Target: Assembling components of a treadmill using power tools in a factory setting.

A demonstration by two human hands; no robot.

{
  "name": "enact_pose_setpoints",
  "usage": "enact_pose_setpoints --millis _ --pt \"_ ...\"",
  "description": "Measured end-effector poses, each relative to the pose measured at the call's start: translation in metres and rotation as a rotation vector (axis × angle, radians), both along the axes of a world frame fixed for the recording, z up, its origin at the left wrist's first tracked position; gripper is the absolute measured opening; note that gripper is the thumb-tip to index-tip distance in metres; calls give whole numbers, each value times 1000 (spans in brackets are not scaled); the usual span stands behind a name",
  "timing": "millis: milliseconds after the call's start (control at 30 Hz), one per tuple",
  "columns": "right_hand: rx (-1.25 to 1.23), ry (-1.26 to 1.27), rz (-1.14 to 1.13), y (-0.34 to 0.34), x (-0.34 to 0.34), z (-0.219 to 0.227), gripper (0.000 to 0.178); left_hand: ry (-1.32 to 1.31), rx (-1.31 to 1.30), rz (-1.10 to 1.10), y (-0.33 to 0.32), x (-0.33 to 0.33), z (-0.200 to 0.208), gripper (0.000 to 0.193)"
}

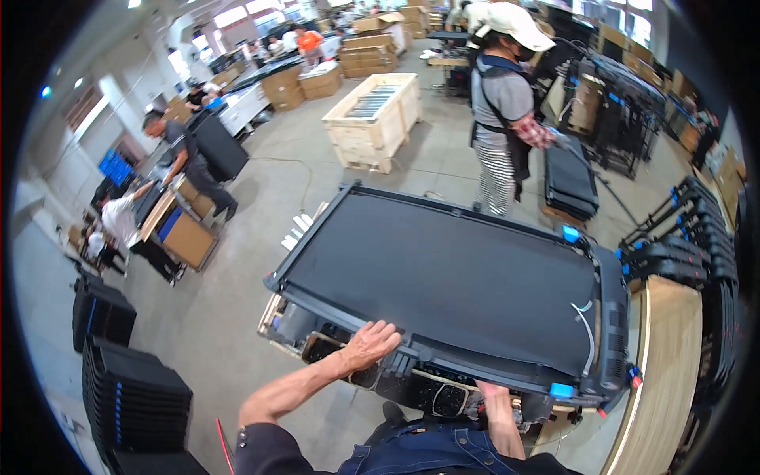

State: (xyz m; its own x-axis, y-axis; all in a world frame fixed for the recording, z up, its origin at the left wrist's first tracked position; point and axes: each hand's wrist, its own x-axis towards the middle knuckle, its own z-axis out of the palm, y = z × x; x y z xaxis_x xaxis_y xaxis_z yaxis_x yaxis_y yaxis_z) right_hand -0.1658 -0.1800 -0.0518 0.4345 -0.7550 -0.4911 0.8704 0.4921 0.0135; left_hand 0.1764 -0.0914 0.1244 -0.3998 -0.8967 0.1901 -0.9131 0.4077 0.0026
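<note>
A treadmill base (443,273) with a wide black belt lies across the work stand in front of me. My left hand (372,344) grips the near side rail (328,315), its fingers curled over the edge. My right hand (492,389) reaches under the near edge toward the right end; its fingers are hidden beneath the frame. A white cable (587,336) lies loose on the belt's right end. Blue pieces (562,390) sit at the right-hand corners. Below the near rail, a dark tray (419,392) and small parts show in the stand.
Stacked black panels (131,396) stand at the lower left. A wooden board (661,356) and black frames (704,245) are close on the right. Behind the treadmill, a person in a white cap (499,103) stands near a wooden crate (368,131). Other people work at the left.
</note>
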Motion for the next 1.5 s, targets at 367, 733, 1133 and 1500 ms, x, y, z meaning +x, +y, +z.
enact_pose_setpoints --millis 367,733,1133,1500 --pt "-43 163 562 1 109 44 53 32 -494 -126 90 18 285 47" --pt "-277 270 916 68 321 57 55 5 -726 -13 311 218 306 63" --pt "-349 247 1171 228 626 50 58 88 -1009 -42 447 539 306 75" --pt "-404 159 1200 183 897 2 60 1124 -207 119 386 738 253 81"
